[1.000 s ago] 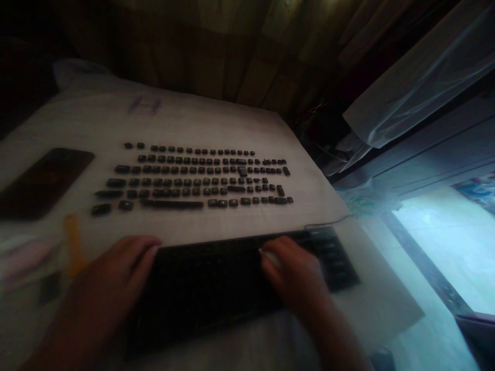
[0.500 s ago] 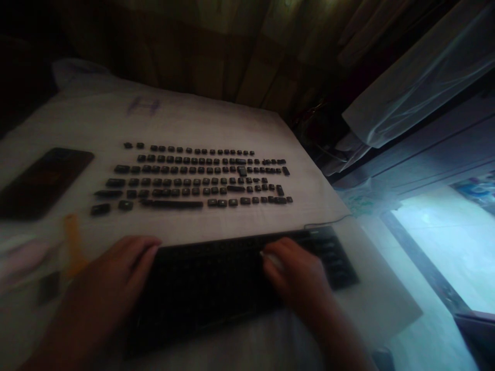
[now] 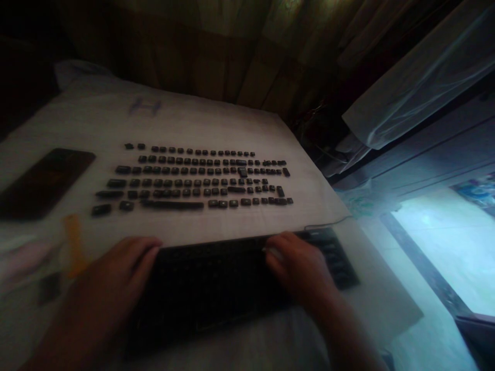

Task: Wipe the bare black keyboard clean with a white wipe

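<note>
A black keyboard base (image 3: 216, 288) lies at the near edge of a white cloth (image 3: 193, 123). My left hand (image 3: 112, 283) grips its left end, fingers curled over the top edge. My right hand (image 3: 297, 268) rests on the right part of the keyboard, fingers bent and pinched on a small whitish thing that I cannot make out. Beyond the keyboard, several loose black keycaps (image 3: 193, 178) are laid out in rows on the cloth.
A dark phone (image 3: 42, 180) lies at the left. An orange tool (image 3: 73, 242) sits near my left hand. A thin cable (image 3: 328, 222) runs from the keyboard's far right corner. The table edge drops off at the right toward a bright floor (image 3: 444, 247).
My right hand has shifted slightly to the right and farther along the keyboard's top. The left hand has stayed put.
</note>
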A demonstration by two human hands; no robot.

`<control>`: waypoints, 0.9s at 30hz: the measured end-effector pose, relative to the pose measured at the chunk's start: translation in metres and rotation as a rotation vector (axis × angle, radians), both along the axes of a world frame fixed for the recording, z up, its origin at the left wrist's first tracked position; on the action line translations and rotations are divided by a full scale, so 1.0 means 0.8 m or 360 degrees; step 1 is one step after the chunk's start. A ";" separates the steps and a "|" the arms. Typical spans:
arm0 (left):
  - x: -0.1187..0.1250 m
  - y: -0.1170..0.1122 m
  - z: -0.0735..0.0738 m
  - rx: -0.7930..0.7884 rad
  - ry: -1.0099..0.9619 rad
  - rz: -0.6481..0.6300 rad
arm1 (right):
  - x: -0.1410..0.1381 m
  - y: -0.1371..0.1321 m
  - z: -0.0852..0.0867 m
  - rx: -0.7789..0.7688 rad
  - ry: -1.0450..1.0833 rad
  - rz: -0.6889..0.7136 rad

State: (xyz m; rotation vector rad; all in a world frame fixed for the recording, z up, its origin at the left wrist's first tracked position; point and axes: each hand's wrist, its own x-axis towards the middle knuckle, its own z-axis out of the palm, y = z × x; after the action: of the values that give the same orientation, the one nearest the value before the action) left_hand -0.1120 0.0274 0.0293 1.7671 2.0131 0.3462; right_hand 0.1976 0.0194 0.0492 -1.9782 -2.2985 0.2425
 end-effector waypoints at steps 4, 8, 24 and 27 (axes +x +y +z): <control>-0.001 0.001 -0.002 0.0022 0.0006 0.0013 | 0.007 0.001 0.000 0.0022 -0.0045 -0.0001; -0.006 -0.002 -0.008 0.0065 0.0009 -0.0017 | 0.013 0.001 -0.003 0.0085 -0.0067 0.0003; -0.010 -0.003 -0.013 0.0061 0.0044 -0.0030 | 0.001 -0.003 -0.002 0.0061 0.0053 0.0047; -0.011 -0.003 -0.015 0.0096 0.0070 -0.0011 | 0.004 -0.002 -0.004 0.0076 -0.0004 0.0024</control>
State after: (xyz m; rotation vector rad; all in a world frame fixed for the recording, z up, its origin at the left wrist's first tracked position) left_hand -0.1205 0.0250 0.0176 1.8330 2.0463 0.3730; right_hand 0.2007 0.0178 0.0459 -1.9406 -2.2992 0.1846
